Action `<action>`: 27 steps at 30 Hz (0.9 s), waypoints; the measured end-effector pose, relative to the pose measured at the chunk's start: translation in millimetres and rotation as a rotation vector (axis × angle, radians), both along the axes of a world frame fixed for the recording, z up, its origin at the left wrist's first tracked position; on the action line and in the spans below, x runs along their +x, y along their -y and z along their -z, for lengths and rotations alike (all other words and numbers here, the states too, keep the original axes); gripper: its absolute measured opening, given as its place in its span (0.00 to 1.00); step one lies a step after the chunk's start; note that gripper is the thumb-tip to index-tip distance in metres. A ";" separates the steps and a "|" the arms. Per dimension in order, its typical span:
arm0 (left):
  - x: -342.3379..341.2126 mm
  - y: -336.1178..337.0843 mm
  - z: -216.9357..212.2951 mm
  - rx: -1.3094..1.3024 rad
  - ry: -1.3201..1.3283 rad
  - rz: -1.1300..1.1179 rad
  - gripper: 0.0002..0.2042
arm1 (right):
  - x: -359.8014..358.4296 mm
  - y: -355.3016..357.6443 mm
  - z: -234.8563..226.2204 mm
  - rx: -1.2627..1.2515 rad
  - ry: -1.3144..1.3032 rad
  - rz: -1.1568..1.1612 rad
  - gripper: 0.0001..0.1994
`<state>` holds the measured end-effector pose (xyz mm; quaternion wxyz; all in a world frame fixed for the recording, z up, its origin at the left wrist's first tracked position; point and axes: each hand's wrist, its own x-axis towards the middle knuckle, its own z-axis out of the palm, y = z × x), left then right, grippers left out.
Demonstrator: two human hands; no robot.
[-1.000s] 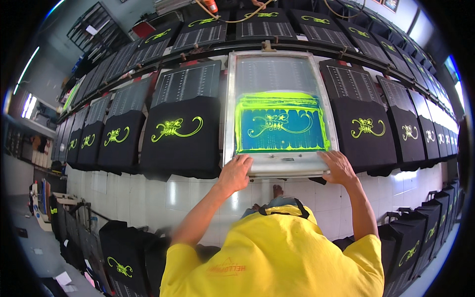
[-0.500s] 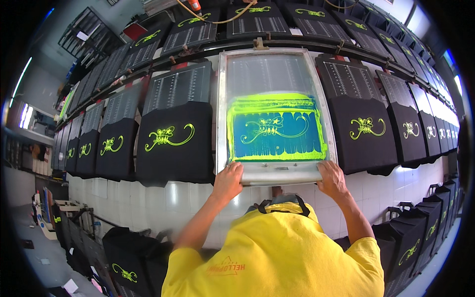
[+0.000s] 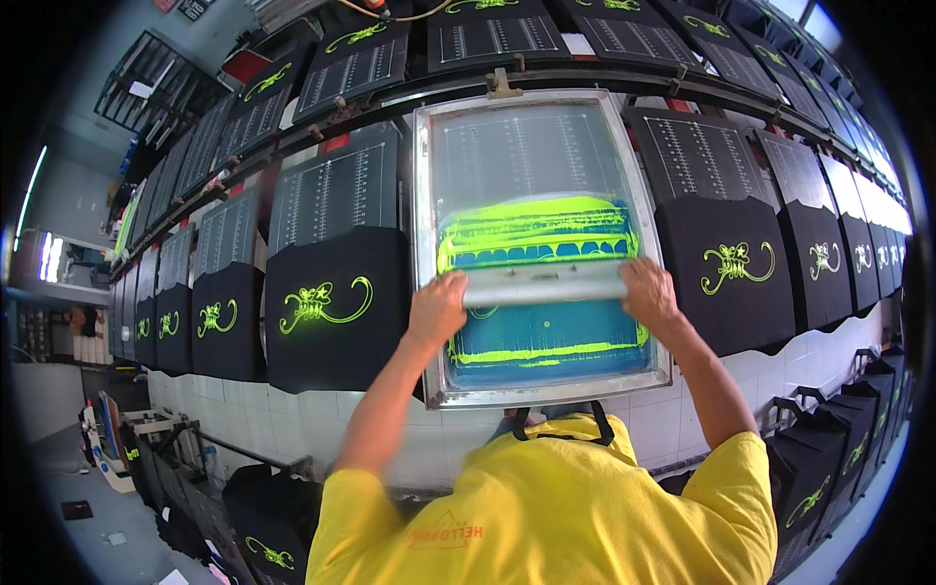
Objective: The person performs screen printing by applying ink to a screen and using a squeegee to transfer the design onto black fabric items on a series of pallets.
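Note:
A wide pale squeegee (image 3: 542, 284) lies across the middle of a framed printing screen (image 3: 421, 234). My left hand (image 3: 438, 308) is wrapped around its left end, and my right hand (image 3: 650, 296) grips the right end. Just beyond the squeegee, neon yellow-green ink (image 3: 534, 208) spreads in streaks over the blue mesh. On the near side, the blue mesh shows a thinner ink line along its front edge. The squeegee hides part of the stencil design. What lies under the screen's lower half is hidden.
Black shirts on boards flank the screen, one shirt (image 3: 336, 327) at left and another shirt (image 3: 729, 283) at right, each with a neon print. A metal rail (image 3: 429, 93) runs behind the screen. More shirt boards (image 3: 824, 444) stand behind me on the right.
Both hands have pushed the squeegee from the screen's near end to its middle. The stencil design there is now partly covered, and the ink lies beyond the blade. The whole view has shifted slightly.

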<state>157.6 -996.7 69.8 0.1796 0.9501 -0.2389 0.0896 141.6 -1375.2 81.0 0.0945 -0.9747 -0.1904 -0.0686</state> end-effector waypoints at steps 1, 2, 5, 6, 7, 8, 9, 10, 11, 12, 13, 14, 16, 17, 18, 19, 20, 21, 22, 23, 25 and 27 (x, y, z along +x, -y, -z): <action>13.0 1.3 -1.9 0.009 -0.012 -0.002 0.12 | 13.5 0.5 -2.1 -0.020 -0.007 0.002 0.17; 24.5 2.4 -4.1 0.018 -0.025 -0.004 0.11 | 23.4 1.1 -3.9 -0.008 -0.021 -0.003 0.15; 49.5 3.5 -15.9 0.053 -0.073 -0.006 0.09 | 53.9 4.1 -12.6 0.008 -0.037 -0.023 0.12; 52.9 3.5 -18.7 0.062 -0.099 -0.008 0.08 | 59.8 5.9 -13.1 -0.005 -0.048 -0.034 0.10; 58.0 3.5 -21.5 0.093 -0.138 -0.026 0.10 | 63.1 6.5 -17.2 -0.016 -0.059 -0.043 0.09; 63.3 3.6 -25.0 0.124 -0.177 -0.045 0.12 | 64.9 7.4 -22.5 0.027 -0.060 -0.049 0.08; 66.9 3.4 -28.7 0.157 -0.218 -0.065 0.13 | 64.4 8.1 -24.5 0.046 -0.047 -0.048 0.08; 68.0 3.6 -32.0 0.175 -0.228 -0.066 0.14 | 63.2 8.7 -26.5 0.065 -0.033 -0.047 0.08; 61.9 3.6 -33.6 0.133 -0.203 -0.063 0.11 | 60.6 9.1 -29.1 0.084 -0.017 -0.046 0.08; 52.3 8.3 -42.6 0.094 -0.182 -0.055 0.09 | 54.9 10.3 -32.0 0.079 0.002 -0.038 0.09; 38.5 10.4 -50.1 0.054 -0.166 -0.053 0.06 | 43.3 10.2 -36.4 0.075 0.017 -0.036 0.10; 25.4 10.6 -56.9 0.050 -0.145 -0.059 0.07 | 31.1 10.0 -40.0 0.070 0.032 -0.033 0.10; -9.4 11.0 -60.9 0.037 -0.117 -0.069 0.09 | -1.8 11.0 -40.8 0.108 0.058 -0.051 0.12; -29.4 9.8 -56.7 0.030 -0.118 -0.083 0.12 | -19.9 10.9 -39.8 0.127 0.070 -0.061 0.13; -50.8 8.8 -54.2 0.024 -0.114 -0.095 0.14 | -40.3 11.0 -39.8 0.134 0.078 -0.078 0.14; -68.3 10.1 -49.9 0.015 -0.112 -0.095 0.17 | -62.3 12.7 -39.2 0.137 0.085 -0.083 0.15; -87.1 8.7 -41.9 -0.014 -0.095 -0.098 0.18 | -80.0 10.8 -36.3 0.149 0.074 -0.089 0.15; -103.8 8.3 -35.9 -0.044 -0.078 -0.097 0.18 | -96.6 10.9 -27.5 0.183 0.079 -0.083 0.15; -118.9 8.7 -33.5 -0.045 -0.092 -0.118 0.18 | -110.5 8.6 -27.0 0.180 0.053 -0.078 0.16; -132.1 10.0 -31.4 -0.046 -0.107 -0.140 0.18 | -121.6 5.9 -27.1 0.176 0.028 -0.072 0.17; -149.5 10.6 -24.6 -0.040 -0.117 -0.149 0.20 | -137.4 1.7 -20.4 0.161 0.012 -0.052 0.20; -156.4 9.8 -15.6 -0.025 -0.102 -0.124 0.22 | -148.6 -0.3 -16.1 0.127 0.005 -0.035 0.23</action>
